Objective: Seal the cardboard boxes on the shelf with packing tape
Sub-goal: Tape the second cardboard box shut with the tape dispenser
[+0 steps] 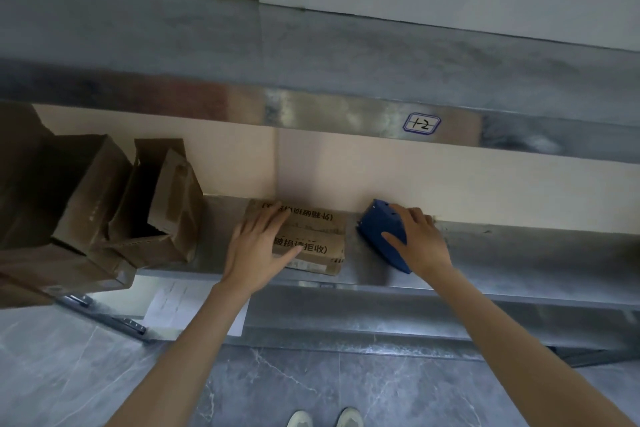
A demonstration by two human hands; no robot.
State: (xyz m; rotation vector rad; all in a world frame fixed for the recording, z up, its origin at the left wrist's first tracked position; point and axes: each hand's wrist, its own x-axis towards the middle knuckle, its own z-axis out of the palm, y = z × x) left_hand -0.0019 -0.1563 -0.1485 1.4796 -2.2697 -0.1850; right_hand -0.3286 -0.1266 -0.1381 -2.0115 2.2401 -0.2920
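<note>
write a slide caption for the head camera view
Left hand flat on a small cardboard box on the metal shelf while the right hand grips a blue tape dispenser beside it.

Shelf point(519, 246) bay: headroom is capped by the upper beam point(346, 114), and the far side is closed by the beige back panel point(485, 184). Left end blocked: open cardboard boxes point(156, 204) stand tall and tilted, flaps up, the nearest overhanging the near edge. A bare strip lies between them and the flat box point(322, 243) at centre; left hand point(256, 250) lies flat on that box. A narrow bare gap separates the flat box from the blue tape dispenser point(379, 229), held by the right hand point(419, 239). Right of the dispenser the shelf surface runs bare to the frame edge: widest entry. Near side is open along the front edge; both forearms reach in over it.
</note>
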